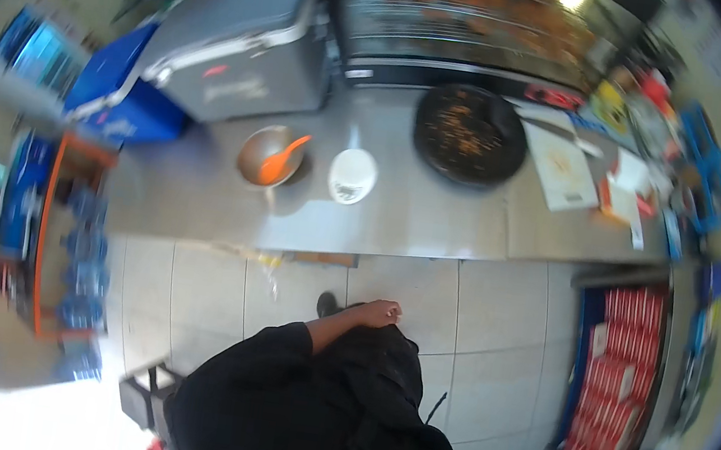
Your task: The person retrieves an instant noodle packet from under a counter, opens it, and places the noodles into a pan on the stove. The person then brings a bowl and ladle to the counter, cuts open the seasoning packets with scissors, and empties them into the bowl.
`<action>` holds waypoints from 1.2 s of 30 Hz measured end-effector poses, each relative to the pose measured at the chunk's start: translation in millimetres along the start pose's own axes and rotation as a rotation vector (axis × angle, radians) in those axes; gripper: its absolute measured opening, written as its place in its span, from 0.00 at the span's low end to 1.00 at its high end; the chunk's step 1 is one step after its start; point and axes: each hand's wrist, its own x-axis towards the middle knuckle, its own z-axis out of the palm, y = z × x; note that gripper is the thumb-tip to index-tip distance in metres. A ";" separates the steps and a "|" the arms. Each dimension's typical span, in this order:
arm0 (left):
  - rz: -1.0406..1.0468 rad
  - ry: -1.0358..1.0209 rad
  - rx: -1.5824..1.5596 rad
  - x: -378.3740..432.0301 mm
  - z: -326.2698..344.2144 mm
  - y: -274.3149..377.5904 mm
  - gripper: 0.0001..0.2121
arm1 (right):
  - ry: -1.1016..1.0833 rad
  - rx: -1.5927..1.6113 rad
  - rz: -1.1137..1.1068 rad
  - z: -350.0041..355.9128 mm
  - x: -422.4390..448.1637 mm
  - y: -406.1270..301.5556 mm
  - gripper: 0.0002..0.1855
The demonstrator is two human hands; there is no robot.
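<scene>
My left hand (381,314) is in front of my dark trousers, off the counter, with its fingers curled; whether it holds anything does not show. My right hand is out of view. Before me stands a metal counter (401,230). On it sits a metal bowl (252,155) with an orange spoon (278,163) in it. Right of the bowl lies a white kitchen scale (353,173). Farther right is a round black board or tray (434,156) strewn with brown crumbs, beside a white cutting board (562,170).
A grey cooler box (271,70) and a blue one (132,92) stand at the counter's left. A glass display case (454,32) is behind. Water bottles (87,278) are on a rack at left; red and white boxes (614,374) fill a shelf at right.
</scene>
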 end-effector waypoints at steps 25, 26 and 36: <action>-0.980 1.690 -0.947 -401.1 75.5 -159.0 0.12 | -0.821 -0.078 -0.224 671.5 88.6 -567.4 0.13; -0.977 1.610 -0.992 -403.1 74.3 -163.6 0.13 | -0.812 -0.082 -0.231 682.1 73.7 -563.4 0.11; -1.023 1.055 -0.435 -499.8 34.0 -326.4 0.16 | -0.970 -0.493 -0.335 902.6 -128.5 -481.8 0.09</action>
